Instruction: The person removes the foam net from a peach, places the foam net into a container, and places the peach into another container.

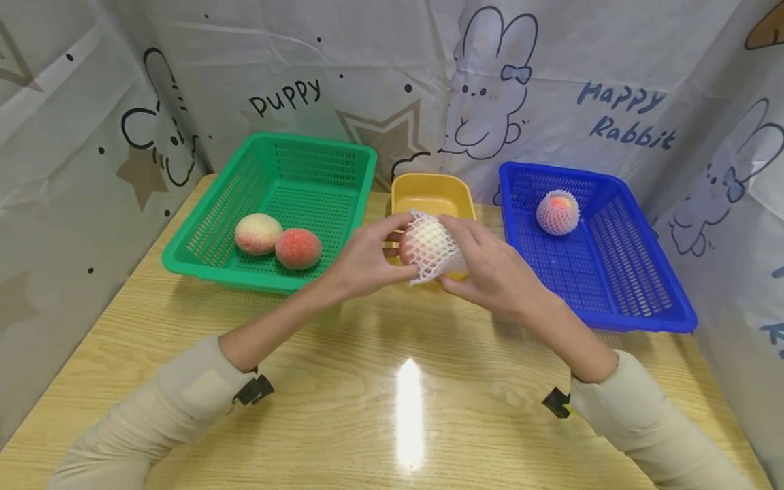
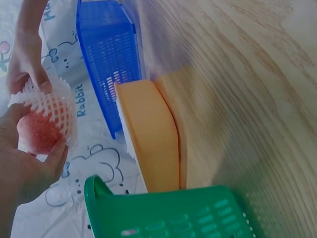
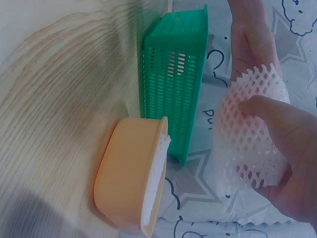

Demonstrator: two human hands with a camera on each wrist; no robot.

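Mid-frame, left hand (image 1: pixel 366 260) curls fingers round peach (image 1: pixel 405 252), right hand (image 1: pixel 495 267) grips foam net (image 1: pixel 432 246); I judge sleeving; next, ease net further.

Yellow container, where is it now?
In the head view, the yellow container stands partly behind the held peach, with the green basket left and blue basket right.

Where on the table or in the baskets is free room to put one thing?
Free: the table between the forearms; the blue basket, in front of the netted peach; the green basket, behind the pale peach and red peach. Crowded: over the yellow box, where left hand and right hand hold a half-netted peach.
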